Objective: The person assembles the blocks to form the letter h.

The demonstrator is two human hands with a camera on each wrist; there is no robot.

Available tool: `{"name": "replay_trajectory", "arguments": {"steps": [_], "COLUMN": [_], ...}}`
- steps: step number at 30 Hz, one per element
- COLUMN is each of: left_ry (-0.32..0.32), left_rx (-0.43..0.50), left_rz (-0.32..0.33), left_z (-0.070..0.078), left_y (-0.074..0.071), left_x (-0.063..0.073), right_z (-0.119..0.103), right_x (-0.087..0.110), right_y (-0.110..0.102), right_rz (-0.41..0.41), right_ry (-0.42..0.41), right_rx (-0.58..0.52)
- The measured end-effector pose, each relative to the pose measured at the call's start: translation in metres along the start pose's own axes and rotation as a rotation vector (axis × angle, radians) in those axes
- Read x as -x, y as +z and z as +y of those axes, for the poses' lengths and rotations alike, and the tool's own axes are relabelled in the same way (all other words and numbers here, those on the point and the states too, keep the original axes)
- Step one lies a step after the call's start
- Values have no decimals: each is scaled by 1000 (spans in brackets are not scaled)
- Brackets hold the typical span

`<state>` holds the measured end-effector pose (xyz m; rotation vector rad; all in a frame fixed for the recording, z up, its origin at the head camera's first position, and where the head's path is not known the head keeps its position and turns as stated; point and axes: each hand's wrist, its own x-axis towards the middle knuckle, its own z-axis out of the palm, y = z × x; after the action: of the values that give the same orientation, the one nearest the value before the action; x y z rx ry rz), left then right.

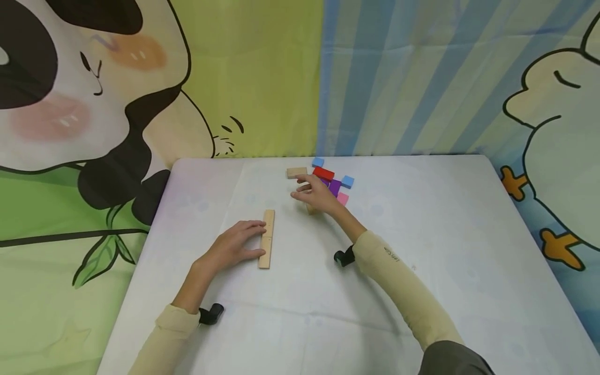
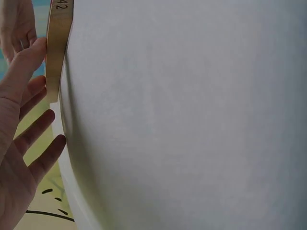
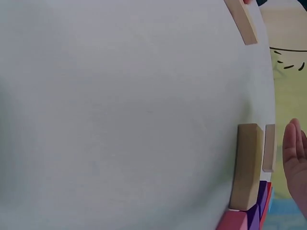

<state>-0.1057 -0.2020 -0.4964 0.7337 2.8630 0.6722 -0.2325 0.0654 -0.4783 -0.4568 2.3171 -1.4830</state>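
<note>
Two plain wooden blocks (image 1: 266,239) lie end to end in a straight line on the white table. My left hand (image 1: 233,244) rests along their left side, thumb and fingertips touching the wood, fingers loosely spread. In the left wrist view the thumb lies against a wooden block (image 2: 57,43) with digits printed on it. My right hand (image 1: 317,194) hovers over the group of coloured blocks at the back, with nothing visible in its fingers. Partly under it sits a wooden block (image 3: 248,165); another wooden block (image 1: 296,172) lies just beyond its fingertips.
Around the right hand are a red block (image 1: 323,173), purple block (image 1: 335,187), pink block (image 1: 343,198) and two blue blocks (image 1: 347,182). The table's far edge runs close behind them, against a printed cloth backdrop (image 1: 262,78).
</note>
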Motion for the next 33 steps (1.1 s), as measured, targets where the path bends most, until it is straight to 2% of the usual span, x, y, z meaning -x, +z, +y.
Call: {"name": "replay_trajectory", "arguments": {"steps": [5, 14, 20, 23, 33], "left_ry": [-17, -29, -35, -39, -40], "left_rx": [45, 95, 90, 103, 117], "left_rz": [-4, -12, -21, -24, -17], "left_z": [-2, -4, -8, -9, -8], "left_y": [2, 4, 4, 5, 6], "left_x": [2, 0, 1, 2, 2], "right_z": [-3, 5, 8, 8, 3], "right_x": [-20, -50, -58, -60, -64], "right_y": [-2, 8, 21, 28, 38], "right_rz": [61, 234, 361, 413, 464], "right_ry": [65, 75, 144, 165, 174], "right_rx": [-16, 93, 182, 191, 238]}}
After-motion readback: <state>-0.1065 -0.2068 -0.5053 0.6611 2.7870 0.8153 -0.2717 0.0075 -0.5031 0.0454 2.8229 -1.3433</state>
